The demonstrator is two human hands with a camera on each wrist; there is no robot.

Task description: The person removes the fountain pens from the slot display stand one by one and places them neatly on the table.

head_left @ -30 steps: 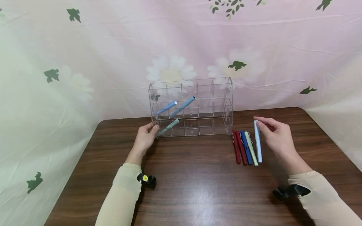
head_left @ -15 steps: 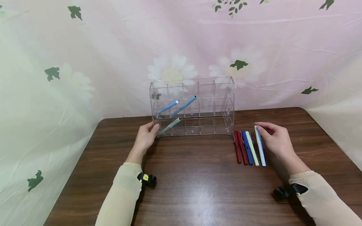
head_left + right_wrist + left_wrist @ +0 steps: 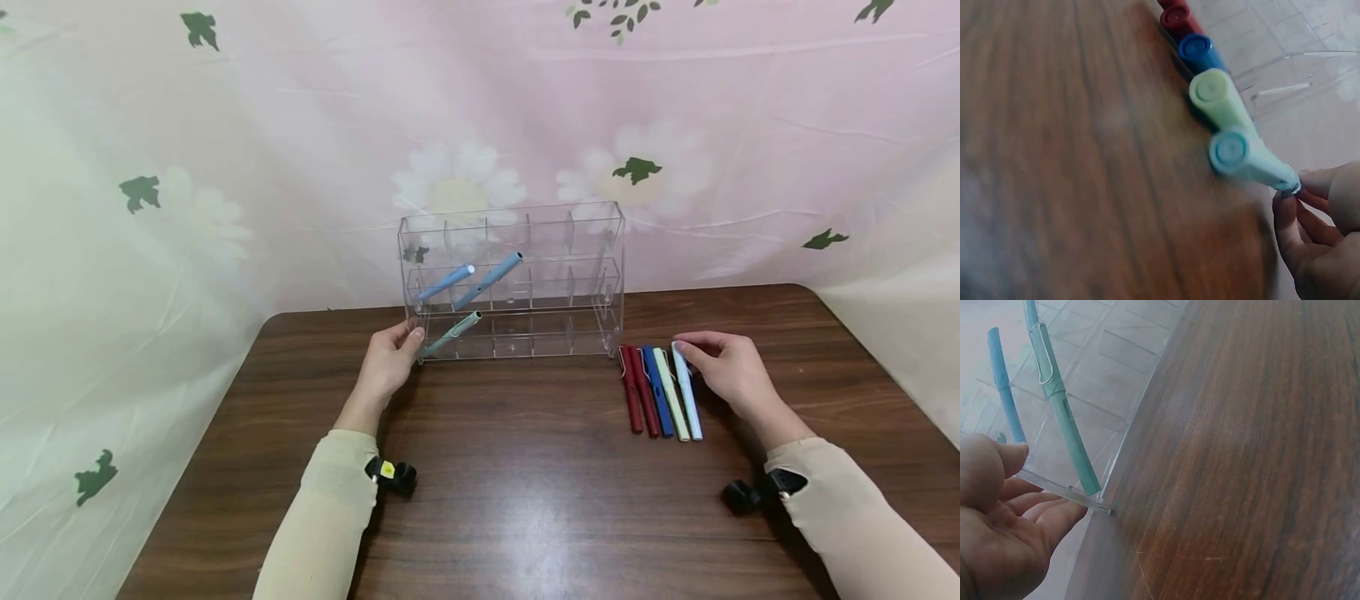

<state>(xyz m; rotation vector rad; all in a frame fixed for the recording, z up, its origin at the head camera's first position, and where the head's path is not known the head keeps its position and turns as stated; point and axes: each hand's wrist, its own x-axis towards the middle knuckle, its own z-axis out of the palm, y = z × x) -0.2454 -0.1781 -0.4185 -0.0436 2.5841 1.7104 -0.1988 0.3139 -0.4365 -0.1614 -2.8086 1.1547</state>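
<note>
A clear multi-tier pen rack (image 3: 551,357) stands at the back of the table. My left hand (image 3: 386,362) holds its left side wall, thumb in front and fingers behind. Three pens lean in the rack's left part: a teal pen (image 3: 1063,400) low in front, a light blue pen (image 3: 446,283) and a grey-blue pen (image 3: 489,281) higher up. On the right, my right hand (image 3: 731,371) pinches the far end of a pale blue pen (image 3: 688,400). That pen lies at the right of a row, beside a pale green pen (image 3: 1219,97).
Left of the pale green pen lie a dark blue pen (image 3: 657,392) and two dark red pens (image 3: 630,392), roughly parallel, close to the rack's right front corner. The wooden table (image 3: 487,467) ends at a flower-patterned cloth (image 3: 315,167) behind.
My right hand has brought the pale blue pen's far end nearer to me, and the pen now lies closer to the pale green one. My left hand stays on the rack.
</note>
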